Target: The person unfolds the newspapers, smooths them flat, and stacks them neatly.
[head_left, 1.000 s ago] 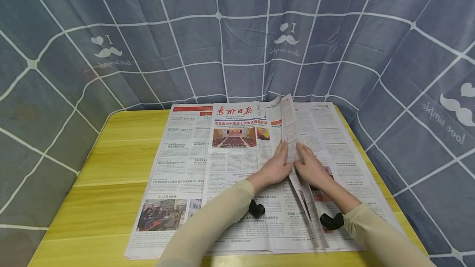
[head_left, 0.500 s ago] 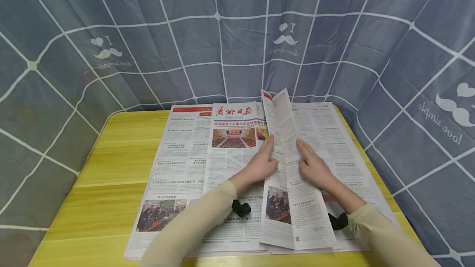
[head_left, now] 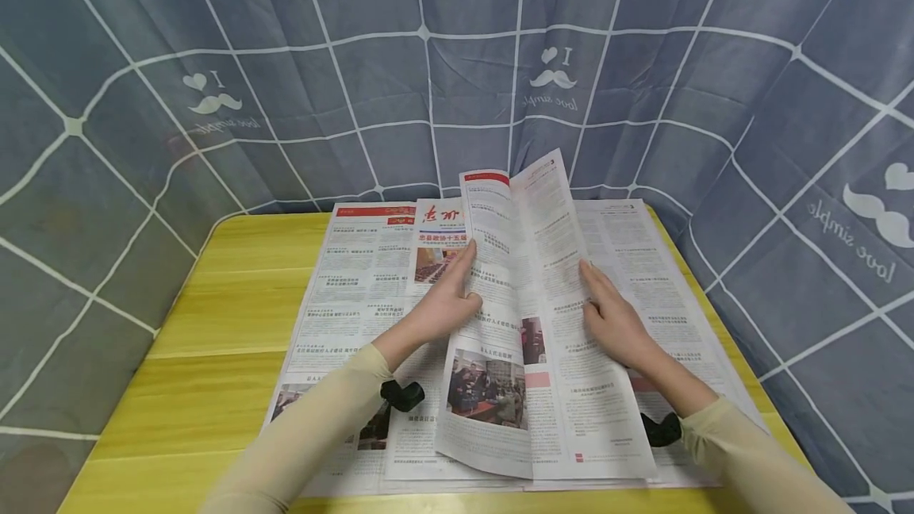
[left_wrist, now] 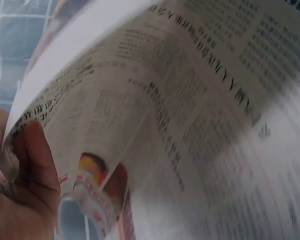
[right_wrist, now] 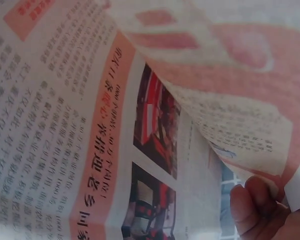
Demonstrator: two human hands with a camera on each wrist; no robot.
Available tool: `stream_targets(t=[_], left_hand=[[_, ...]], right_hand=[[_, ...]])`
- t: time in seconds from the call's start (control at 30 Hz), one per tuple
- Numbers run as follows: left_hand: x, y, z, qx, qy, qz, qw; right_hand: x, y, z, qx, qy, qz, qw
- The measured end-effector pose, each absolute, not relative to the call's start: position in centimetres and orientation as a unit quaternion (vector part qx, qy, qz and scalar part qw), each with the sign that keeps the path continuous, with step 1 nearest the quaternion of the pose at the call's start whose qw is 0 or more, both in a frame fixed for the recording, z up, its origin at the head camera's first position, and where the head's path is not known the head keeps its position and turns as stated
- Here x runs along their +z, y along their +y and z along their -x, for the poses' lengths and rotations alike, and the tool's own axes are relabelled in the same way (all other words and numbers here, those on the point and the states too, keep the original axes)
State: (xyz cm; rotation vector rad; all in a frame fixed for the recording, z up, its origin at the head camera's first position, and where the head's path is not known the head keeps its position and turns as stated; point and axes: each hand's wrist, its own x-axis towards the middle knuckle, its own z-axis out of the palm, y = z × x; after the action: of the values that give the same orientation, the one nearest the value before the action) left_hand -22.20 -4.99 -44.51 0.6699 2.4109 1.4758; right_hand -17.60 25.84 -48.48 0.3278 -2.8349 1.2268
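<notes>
In the head view, a printed newspaper page (head_left: 493,300) stands partly raised and curves up from the sheets below it. My left hand (head_left: 446,304) pinches its left edge, and the left wrist view has that hand's fingers (left_wrist: 37,155) curled at the paper's rim. The facing page (head_left: 564,316) is lifted too, its right edge held by my right hand (head_left: 617,324). In the right wrist view, fingertips (right_wrist: 257,200) bend against the sheet's edge at the lower right. Behind the pages, parts of both hands are hidden.
More flat newspaper sheets (head_left: 357,276) lie under the raised pages on a yellow wood-grain table (head_left: 214,308). A grey curtain (head_left: 471,78) with white grid lines hangs behind and on both sides. Black straps (head_left: 402,395) sit at the wrists.
My left hand has moved left with its page, spreading the two pages that stood close together a second ago. The right hand has shifted slightly right. More print shows between the pages.
</notes>
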Motion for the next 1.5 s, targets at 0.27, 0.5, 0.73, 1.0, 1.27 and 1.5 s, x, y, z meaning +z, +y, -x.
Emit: stream_targets(t=[0.27,0.5,0.73,1.0,1.27,1.5], left_hand=[[-43.4,-8.7,22.2,0.579,0.774,-0.200,0.161],[-43.2,-11.9,22.2,0.562,0.793,-0.201,0.125],[-42.8,-15.1,22.4,0.511,0.834,-0.191,0.081],[-42.0,-17.8,22.5,0.483,0.854,-0.182,0.068],[-40.8,-20.1,22.4,0.472,0.860,-0.191,0.046],[-39.6,-21.5,22.3,0.477,0.856,-0.195,0.045]], right_hand=[[-47.8,26.5,17.7,0.438,-0.894,-0.096,-0.002],[-47.3,27.2,17.6,0.435,-0.896,-0.082,-0.002],[-47.0,28.2,17.4,0.435,-0.896,-0.089,0.010],[-46.6,29.0,17.2,0.396,-0.913,-0.083,0.050],[-45.9,30.2,17.1,0.363,-0.926,-0.079,0.067],[-45.1,31.4,17.0,0.345,-0.932,-0.080,0.074]])
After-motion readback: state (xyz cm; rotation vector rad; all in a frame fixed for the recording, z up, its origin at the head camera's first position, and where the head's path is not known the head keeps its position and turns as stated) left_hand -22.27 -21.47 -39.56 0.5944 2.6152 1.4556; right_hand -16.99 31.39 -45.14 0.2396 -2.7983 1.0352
